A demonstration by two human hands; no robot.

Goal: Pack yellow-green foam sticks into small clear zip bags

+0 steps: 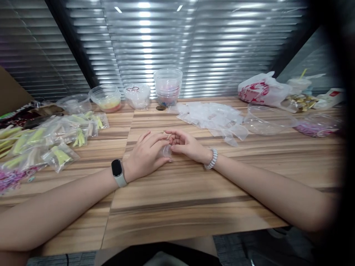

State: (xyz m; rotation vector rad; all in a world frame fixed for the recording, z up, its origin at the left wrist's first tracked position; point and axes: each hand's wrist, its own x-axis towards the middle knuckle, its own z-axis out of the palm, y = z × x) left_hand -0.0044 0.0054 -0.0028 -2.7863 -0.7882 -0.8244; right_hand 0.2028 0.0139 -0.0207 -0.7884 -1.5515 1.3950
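Observation:
A small clear plastic bag (166,150) is between my two hands, low over the table and mostly covered by fingers. My left hand (148,152) curves over its left side, thumb below and fingers above. On the other side, my right hand (190,146) has its fingers curled and its thumb at the bag's right edge. Whatever the bag contains, if anything, cannot be made out. A pile of flat clear bags (212,118) lies beyond my right hand. To the left are several filled bags (61,157) with yellow-green strips inside.
Along the back stand a stack of clear tubs (168,87), a tub with yellow and red contents (107,98) and a white bundle in plastic (137,96). At right are a clear bowl (267,120), a red-and-white carrier bag (260,90) and pink-purple bands (316,127).

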